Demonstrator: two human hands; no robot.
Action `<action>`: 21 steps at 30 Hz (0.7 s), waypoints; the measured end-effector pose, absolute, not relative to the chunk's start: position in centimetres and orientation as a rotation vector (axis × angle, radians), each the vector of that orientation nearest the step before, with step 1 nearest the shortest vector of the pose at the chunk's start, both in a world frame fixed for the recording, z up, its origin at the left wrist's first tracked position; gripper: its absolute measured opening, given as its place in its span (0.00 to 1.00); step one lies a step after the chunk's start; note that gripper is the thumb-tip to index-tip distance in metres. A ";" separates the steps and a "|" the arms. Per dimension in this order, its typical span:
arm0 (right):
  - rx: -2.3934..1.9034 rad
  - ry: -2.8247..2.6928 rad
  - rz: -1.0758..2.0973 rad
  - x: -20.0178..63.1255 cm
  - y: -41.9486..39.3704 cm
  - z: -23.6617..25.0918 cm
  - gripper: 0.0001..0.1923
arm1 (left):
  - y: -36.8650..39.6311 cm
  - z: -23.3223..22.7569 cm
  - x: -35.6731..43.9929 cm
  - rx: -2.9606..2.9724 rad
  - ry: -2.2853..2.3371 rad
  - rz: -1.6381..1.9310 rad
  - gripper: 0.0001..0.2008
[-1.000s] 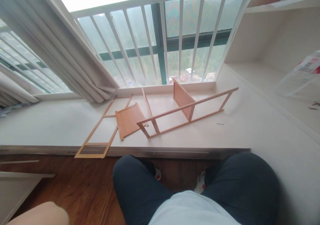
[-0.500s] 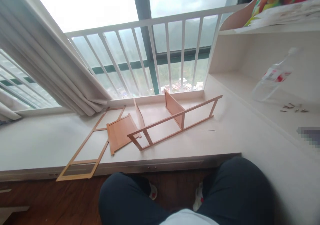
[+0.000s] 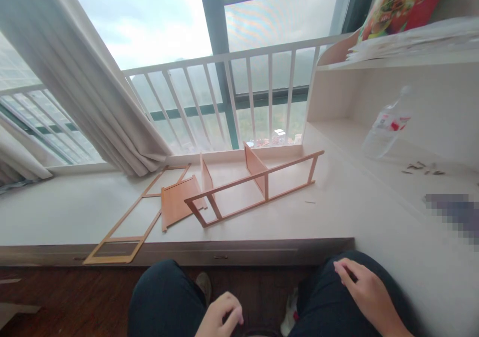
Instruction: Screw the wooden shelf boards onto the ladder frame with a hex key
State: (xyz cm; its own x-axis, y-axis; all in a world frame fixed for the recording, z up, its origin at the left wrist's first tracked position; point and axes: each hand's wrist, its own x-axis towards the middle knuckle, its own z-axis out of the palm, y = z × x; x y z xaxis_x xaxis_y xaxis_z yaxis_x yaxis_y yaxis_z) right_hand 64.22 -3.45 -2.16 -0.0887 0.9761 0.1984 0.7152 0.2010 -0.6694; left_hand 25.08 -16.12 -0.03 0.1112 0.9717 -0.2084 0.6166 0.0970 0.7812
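Observation:
A part-built wooden shelf frame (image 3: 258, 177) with two upright panels lies on the white window ledge (image 3: 67, 212). Beside it on the left lies a loose wooden panel (image 3: 177, 204) resting on a flat open frame (image 3: 123, 227) that overhangs the ledge's front edge. My left hand (image 3: 219, 319) hovers low between my knees, fingers loosely curled, holding nothing. My right hand (image 3: 364, 289) rests flat on my right thigh, fingers spread and empty. Both hands are well short of the wooden parts.
A curtain (image 3: 75, 92) hangs at the left over a white window railing (image 3: 232, 102). A clear plastic bottle (image 3: 385, 130) and several small loose bits (image 3: 421, 168) sit on the right shelf. A small pin-like piece (image 3: 310, 202) lies on the ledge. A colourful packet (image 3: 400, 2) stands on the upper shelf.
The view has tilted up and shifted. Both hands have come into sight at the bottom, the right one settling on my thigh. The wooden parts have not moved.

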 end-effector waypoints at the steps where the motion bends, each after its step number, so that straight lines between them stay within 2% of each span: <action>1: -1.542 -1.910 0.473 64.1 -3.6 -2.2 0.23 | -14.8 0.2 26.1 1.634 1.572 0.605 0.22; 7: -1.499 -2.010 0.204 63.2 -3.3 -2.1 0.24 | -2.5 0.3 28.9 1.891 1.692 0.757 0.09; 11: -1.554 -2.026 0.095 62.6 -3.1 -2.8 0.23 | 6.0 -1.5 28.5 2.060 1.930 0.743 0.15; 16: -1.602 -1.997 0.034 61.8 -3.1 -2.9 0.22 | 11.1 -3.6 27.1 2.065 2.163 0.450 0.23; 21: -1.604 -1.944 0.160 62.6 -2.9 1.9 0.23 | 12.7 -5.1 25.1 2.031 2.254 0.323 0.22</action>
